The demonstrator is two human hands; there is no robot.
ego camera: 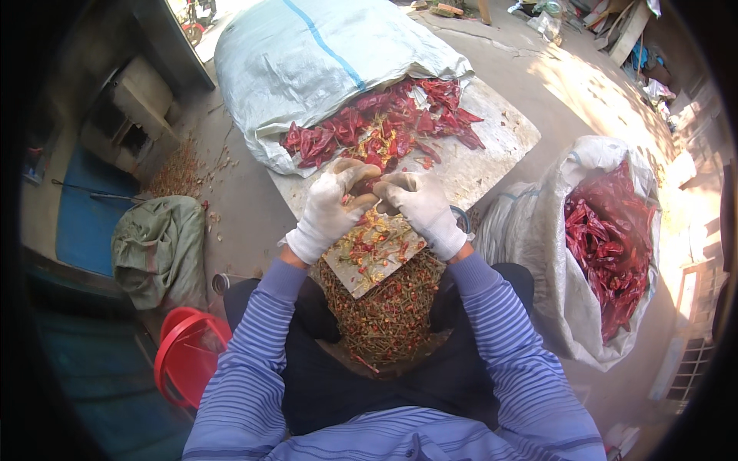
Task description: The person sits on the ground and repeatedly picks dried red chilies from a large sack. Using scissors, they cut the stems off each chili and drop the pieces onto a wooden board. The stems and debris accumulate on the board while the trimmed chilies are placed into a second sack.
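My left hand [337, 204] and my right hand [424, 210], both in white work gloves, meet over the near part of a pale board [490, 138]. Between them is a dried red chili pepper [363, 185], pinched in my left fingers; the fingertips of my right hand touch it or lie close by, and its stem end is hidden. Just beyond, more dried red chilies [351, 124] spill out of a large white woven sack [300, 69] lying on the board. Seeds and chili scraps [375, 248] cover the board's near corner, above a heap of stems [380, 311] between my legs.
At right stands an open white woven sack [556, 288] holding red chilies [611, 242]. Red plastic basins or buckets [173, 357] and a bundled green sack [161, 248] are at left. Scattered chili scraps [179, 170] lie on the floor near the wall.
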